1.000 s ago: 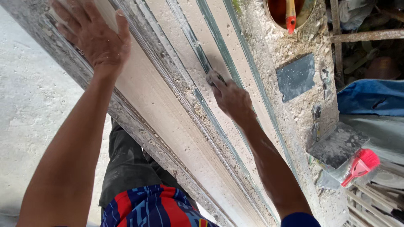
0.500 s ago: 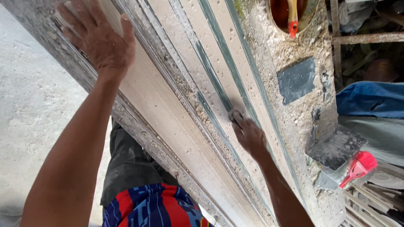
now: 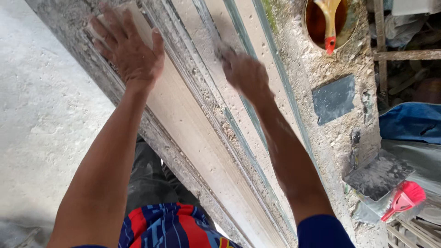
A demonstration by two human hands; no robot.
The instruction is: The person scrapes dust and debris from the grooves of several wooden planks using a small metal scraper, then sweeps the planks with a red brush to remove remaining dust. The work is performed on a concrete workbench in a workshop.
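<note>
A left hand (image 3: 131, 53) lies flat, fingers spread, on a long pale moulded strip (image 3: 193, 133) — ridged, dusty, running diagonally across a plaster-caked workbench (image 3: 321, 69). The right hand (image 3: 243, 71), blurred, is closed against the strip's grooved channel; whatever it grips cannot be made out. Further right — a red-handled trowel (image 3: 390, 183).

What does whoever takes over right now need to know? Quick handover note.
Left hand: flat, fingers spread, pressing down on the long pale moulded strip near its far end.
Right hand: closed on something small, blurred, rubbing in the strip's groove; what it holds cannot be told.
Nearby: brush in the round pot, red-handled tool at the bench's near right.
Done or left: surface is dusty all along; finished stretch cannot be told.
</note>
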